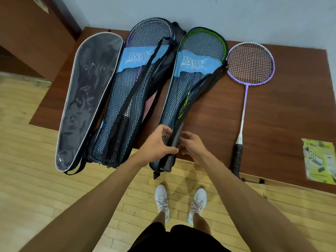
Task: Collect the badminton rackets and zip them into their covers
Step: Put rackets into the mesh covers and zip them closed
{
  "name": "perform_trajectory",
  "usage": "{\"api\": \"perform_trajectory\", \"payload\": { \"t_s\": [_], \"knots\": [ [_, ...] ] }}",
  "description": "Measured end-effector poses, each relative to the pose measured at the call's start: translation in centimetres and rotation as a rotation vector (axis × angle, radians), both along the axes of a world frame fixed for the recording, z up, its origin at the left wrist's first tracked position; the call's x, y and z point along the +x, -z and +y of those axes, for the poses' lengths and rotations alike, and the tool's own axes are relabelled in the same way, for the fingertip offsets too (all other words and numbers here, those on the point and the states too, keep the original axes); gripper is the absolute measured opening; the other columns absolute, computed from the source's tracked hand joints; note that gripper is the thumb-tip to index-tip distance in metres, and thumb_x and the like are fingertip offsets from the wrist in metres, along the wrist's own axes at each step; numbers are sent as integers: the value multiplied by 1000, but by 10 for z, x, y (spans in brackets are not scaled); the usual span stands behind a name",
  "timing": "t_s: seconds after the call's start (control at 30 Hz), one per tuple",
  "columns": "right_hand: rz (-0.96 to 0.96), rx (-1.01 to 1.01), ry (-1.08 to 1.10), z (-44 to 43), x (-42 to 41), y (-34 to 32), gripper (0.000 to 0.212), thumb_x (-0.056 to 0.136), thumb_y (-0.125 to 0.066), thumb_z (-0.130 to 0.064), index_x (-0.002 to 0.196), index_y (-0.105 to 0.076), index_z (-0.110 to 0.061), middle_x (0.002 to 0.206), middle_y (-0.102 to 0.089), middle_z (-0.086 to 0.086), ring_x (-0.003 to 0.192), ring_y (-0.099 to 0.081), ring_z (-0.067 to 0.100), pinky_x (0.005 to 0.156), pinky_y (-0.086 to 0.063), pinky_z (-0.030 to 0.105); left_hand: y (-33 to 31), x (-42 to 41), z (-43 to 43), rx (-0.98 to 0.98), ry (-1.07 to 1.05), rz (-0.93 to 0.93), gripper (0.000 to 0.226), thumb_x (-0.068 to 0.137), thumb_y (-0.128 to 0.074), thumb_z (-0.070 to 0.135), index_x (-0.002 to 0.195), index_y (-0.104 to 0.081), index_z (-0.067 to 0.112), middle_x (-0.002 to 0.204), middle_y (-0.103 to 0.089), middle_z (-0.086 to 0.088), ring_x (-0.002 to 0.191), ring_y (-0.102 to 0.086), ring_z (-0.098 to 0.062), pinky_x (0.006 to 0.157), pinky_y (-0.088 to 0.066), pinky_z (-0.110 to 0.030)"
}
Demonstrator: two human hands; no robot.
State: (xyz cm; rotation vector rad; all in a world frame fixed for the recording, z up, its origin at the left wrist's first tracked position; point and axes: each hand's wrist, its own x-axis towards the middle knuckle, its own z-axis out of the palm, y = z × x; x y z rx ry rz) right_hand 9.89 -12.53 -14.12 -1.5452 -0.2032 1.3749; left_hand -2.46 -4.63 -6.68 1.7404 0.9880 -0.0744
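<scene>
Three racket covers lie side by side on a dark wooden table (272, 115). The left cover (87, 99) is black with a clear front. The middle mesh cover (134, 91) holds a purple racket. The right mesh cover (192, 84) holds a green racket. My left hand (158, 144) grips the narrow handle end of the right cover. My right hand (190, 144) pinches the same end from the other side, at its black edge strip. A bare purple racket (250, 64) lies uncovered further right, handle toward me.
A green and white leaflet (320, 160) lies at the table's near right corner. The cover ends overhang the table's front edge above a light wooden floor (36, 188). My white shoes (180, 202) stand just below the edge. A pale wall runs behind the table.
</scene>
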Motion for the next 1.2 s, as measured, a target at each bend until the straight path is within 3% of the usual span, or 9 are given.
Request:
{"api": "perform_trajectory", "payload": {
  "t_s": [0.13, 0.3, 0.4, 0.57, 0.73, 0.87, 1.07, 1.13, 1.2],
  "knots": [
    [125, 49, -29, -3, -1, -1, 15, 96, -53, -13, 100, -66, -6, 69, -64, 5, 51, -56, 10, 49, -34, 26, -6, -1, 3, -9, -6, -19, 56, 70, -81, 14, 113, -47, 21, 105, -61, 1, 77, -55, -12, 78, -52, -33],
    [-146, -20, -98, -6, 6, -2, 16, 89, -60, -8, 98, -70, 1, 71, -66, 7, 59, -61, 10, 46, -44, 21, -6, -2, 3, 42, 4, 4, 57, 70, -81, 15, 115, -47, 21, 105, -58, 3, 87, -56, -17, 82, -50, -34],
    [-143, -50, 17, -19, 11, -1, 19, 87, -63, -5, 99, -69, 8, 71, -66, 11, 59, -64, 10, 46, -50, 20, 2, -5, 3, 122, 8, 48, 53, 73, -76, 15, 115, -45, 23, 106, -55, 2, 88, -55, -17, 79, -49, -34],
    [-47, -15, 243, -56, 26, -9, 14, 87, -58, 1, 78, -69, 1, 75, -66, 14, 66, -66, 18, 57, -56, 23, 29, 1, -9, 241, 59, 125, 53, 71, -77, 15, 111, -43, 24, 104, -59, -1, 93, -59, -18, 79, -52, -34],
    [-140, -93, 254, -82, 31, 1, 19, 85, -57, -13, 68, -66, -13, 76, -65, 9, 74, -63, 20, 75, -56, 45, 59, 27, -48, 309, 73, 119, 51, 71, -77, 16, 113, -47, 19, 115, -55, 0, 105, -55, -19, 87, -48, -35],
    [-210, -159, 228, -91, 32, 4, 14, 91, -55, -9, 79, -62, -8, 71, -64, 7, 55, -63, 14, 50, -52, 26, 73, 38, -67, 342, 72, 88, 44, 77, -70, 12, 115, -47, 16, 120, -46, -3, 105, -54, -24, 86, -46, -37],
    [-164, -155, 220, -87, 33, -2, 17, 91, -56, -9, 75, -64, -9, 69, -66, 7, 59, -63, 19, 65, -58, 38, 57, 43, -59, 175, -30, 16, 36, 84, -64, 13, 117, -50, 15, 98, -57, 2, 94, -57, -18, 79, -45, -28],
    [-177, -118, 236, -86, 34, -5, 17, 89, -58, -6, 74, -65, -8, 68, -66, 6, 58, -63, 16, 60, -56, 32, 55, 46, -59, 44, 17, 23, 44, 89, -62, 22, 130, -46, 17, 110, -58, -1, 102, -59, -21, 88, -50, -36],
    [-196, -134, 234, -88, 35, -6, 13, 89, -59, -6, 78, -65, -8, 69, -65, 6, 58, -62, 15, 57, -55, 28, 55, 51, -58, -32, 201, 108, 50, 95, -53, 32, 141, -39, 19, 129, -51, -3, 119, -52, -21, 100, -44, -35]
  ]
}}
